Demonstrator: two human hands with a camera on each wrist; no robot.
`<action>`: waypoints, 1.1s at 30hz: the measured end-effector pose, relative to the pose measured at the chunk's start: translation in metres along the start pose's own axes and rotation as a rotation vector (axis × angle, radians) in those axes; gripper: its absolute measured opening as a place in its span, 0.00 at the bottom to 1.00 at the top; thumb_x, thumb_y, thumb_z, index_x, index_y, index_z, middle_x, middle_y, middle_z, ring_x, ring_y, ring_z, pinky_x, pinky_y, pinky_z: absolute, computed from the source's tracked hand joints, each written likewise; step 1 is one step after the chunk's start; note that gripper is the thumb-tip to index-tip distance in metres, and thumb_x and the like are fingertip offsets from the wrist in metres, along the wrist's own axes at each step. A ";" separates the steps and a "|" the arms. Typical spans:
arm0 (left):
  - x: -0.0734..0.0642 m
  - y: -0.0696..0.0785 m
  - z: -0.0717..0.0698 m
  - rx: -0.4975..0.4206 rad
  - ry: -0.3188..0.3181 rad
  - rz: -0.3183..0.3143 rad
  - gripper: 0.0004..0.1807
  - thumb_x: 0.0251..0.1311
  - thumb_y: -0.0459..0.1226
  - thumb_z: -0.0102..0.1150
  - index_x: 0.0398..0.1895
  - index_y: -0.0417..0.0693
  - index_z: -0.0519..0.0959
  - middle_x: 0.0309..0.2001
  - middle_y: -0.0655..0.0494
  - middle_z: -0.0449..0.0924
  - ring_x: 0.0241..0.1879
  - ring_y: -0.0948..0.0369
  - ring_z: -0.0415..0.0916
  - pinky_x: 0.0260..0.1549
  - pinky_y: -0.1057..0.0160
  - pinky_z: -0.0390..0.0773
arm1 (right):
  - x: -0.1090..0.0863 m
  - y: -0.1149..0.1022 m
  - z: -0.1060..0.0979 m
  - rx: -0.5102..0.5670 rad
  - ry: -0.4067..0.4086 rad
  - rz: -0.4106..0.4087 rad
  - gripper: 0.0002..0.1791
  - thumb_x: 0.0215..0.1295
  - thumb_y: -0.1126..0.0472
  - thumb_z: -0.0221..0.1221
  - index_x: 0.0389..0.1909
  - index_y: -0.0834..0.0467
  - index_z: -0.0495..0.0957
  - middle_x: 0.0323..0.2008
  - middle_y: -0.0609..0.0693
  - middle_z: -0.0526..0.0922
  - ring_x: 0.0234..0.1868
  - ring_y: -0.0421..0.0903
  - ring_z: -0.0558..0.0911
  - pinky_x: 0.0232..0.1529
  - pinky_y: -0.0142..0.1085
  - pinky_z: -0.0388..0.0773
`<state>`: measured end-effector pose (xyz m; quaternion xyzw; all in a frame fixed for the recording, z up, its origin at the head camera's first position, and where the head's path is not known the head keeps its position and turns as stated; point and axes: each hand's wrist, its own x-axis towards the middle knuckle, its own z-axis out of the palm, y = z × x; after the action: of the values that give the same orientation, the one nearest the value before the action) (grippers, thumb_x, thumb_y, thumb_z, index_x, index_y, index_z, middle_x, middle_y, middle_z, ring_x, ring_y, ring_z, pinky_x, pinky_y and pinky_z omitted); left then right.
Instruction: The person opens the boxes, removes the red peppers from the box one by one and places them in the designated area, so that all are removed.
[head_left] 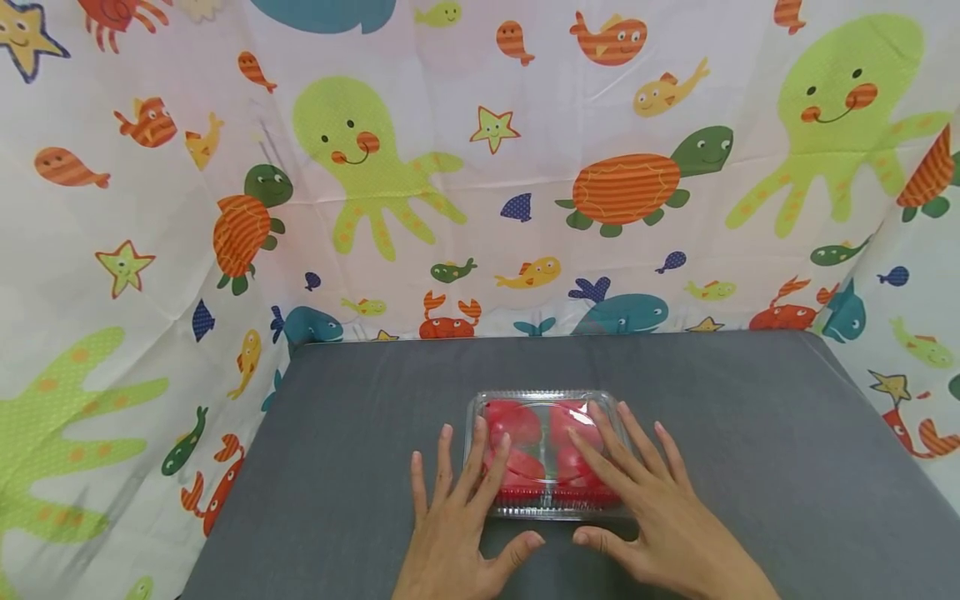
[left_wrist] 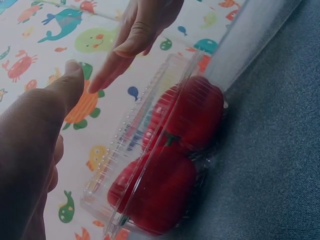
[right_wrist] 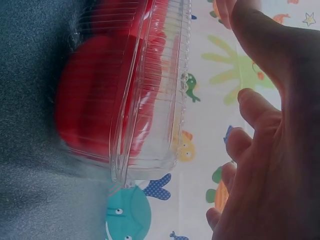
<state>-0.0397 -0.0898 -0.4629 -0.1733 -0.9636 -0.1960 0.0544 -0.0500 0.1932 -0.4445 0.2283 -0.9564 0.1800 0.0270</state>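
Plainly, clear box [head_left: 547, 503] (ribbed); glossy red peppers [left_wrist: 169, 190] inside.

Head cam: bright, fairly even light; curtain [head_left: 480, 75] pale w/ pinkish cast mid-pic, small white glare on box [head_left: 551, 450], upper R. Wrist cams: dimmer, bluish, hazy, detail soft. L hand [left_wrist: 35, 135] v. dark, R hand [right_wrist: 295, 125] shadowed too, both vs. brighter bkgd. Cloth [left_wrist: 265, 110] grainy.

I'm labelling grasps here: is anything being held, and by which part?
Nothing is held. The left hand and right hand spread their fingers over the clear container of red peppers; the wrist views show a gap between each hand and the container.
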 end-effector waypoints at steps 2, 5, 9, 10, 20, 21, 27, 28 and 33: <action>0.000 -0.001 0.001 -0.016 -0.010 -0.006 0.53 0.64 0.79 0.38 0.87 0.75 0.38 0.87 0.64 0.29 0.84 0.47 0.18 0.71 0.40 0.07 | -0.001 0.001 0.001 0.004 -0.009 0.013 0.56 0.63 0.22 0.58 0.86 0.38 0.49 0.87 0.50 0.41 0.85 0.53 0.28 0.78 0.51 0.12; 0.000 -0.002 0.003 -0.054 -0.025 -0.015 0.53 0.64 0.79 0.40 0.87 0.75 0.39 0.87 0.65 0.30 0.85 0.48 0.19 0.73 0.38 0.11 | -0.002 0.002 0.002 0.004 -0.014 0.028 0.57 0.63 0.22 0.57 0.87 0.39 0.48 0.87 0.50 0.41 0.85 0.53 0.28 0.78 0.51 0.12; 0.001 -0.005 0.006 -0.118 -0.044 -0.034 0.55 0.62 0.79 0.44 0.87 0.74 0.40 0.87 0.67 0.30 0.85 0.48 0.22 0.76 0.32 0.22 | -0.004 0.004 0.003 0.028 -0.024 0.057 0.59 0.61 0.21 0.57 0.87 0.39 0.45 0.87 0.49 0.40 0.85 0.54 0.29 0.78 0.51 0.12; 0.001 -0.005 0.007 -0.131 -0.044 -0.038 0.55 0.62 0.78 0.45 0.87 0.73 0.40 0.87 0.67 0.30 0.85 0.48 0.24 0.76 0.30 0.26 | -0.004 0.005 0.003 0.037 -0.028 0.065 0.60 0.61 0.21 0.58 0.87 0.39 0.44 0.87 0.49 0.40 0.85 0.54 0.30 0.78 0.51 0.12; 0.001 -0.011 0.010 -0.197 -0.089 -0.107 0.62 0.59 0.81 0.46 0.88 0.68 0.33 0.85 0.73 0.24 0.85 0.51 0.24 0.78 0.30 0.41 | -0.006 0.009 0.001 0.119 -0.065 0.152 0.64 0.58 0.20 0.60 0.87 0.37 0.38 0.87 0.47 0.38 0.85 0.58 0.33 0.78 0.57 0.16; 0.001 -0.011 0.009 -0.207 -0.093 -0.114 0.63 0.58 0.81 0.47 0.87 0.68 0.32 0.85 0.73 0.24 0.85 0.52 0.24 0.78 0.31 0.42 | -0.006 0.009 0.001 0.124 -0.067 0.159 0.64 0.58 0.20 0.61 0.87 0.37 0.38 0.87 0.46 0.37 0.85 0.58 0.33 0.79 0.58 0.16; 0.002 -0.013 0.009 -0.307 -0.116 -0.155 0.67 0.54 0.80 0.53 0.86 0.72 0.27 0.85 0.74 0.21 0.85 0.57 0.23 0.79 0.35 0.43 | -0.008 0.013 0.004 0.129 -0.054 0.183 0.68 0.57 0.23 0.65 0.88 0.43 0.38 0.87 0.48 0.38 0.85 0.59 0.37 0.80 0.58 0.19; 0.002 -0.014 0.009 -0.328 -0.122 -0.164 0.68 0.54 0.80 0.55 0.85 0.73 0.26 0.85 0.74 0.21 0.85 0.57 0.23 0.79 0.34 0.43 | -0.008 0.014 0.005 0.136 -0.055 0.188 0.69 0.57 0.24 0.66 0.88 0.45 0.38 0.87 0.50 0.38 0.85 0.59 0.38 0.80 0.56 0.19; 0.001 -0.016 0.010 -0.409 -0.136 -0.222 0.70 0.51 0.78 0.62 0.84 0.77 0.24 0.83 0.77 0.17 0.85 0.53 0.26 0.76 0.30 0.48 | -0.009 0.016 0.006 0.201 -0.087 0.241 0.73 0.55 0.24 0.68 0.88 0.49 0.35 0.87 0.54 0.38 0.85 0.61 0.41 0.82 0.56 0.26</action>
<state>-0.0467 -0.0987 -0.4779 -0.0866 -0.9184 -0.3799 -0.0686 -0.0487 0.2082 -0.4561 0.1211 -0.9542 0.2669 -0.0594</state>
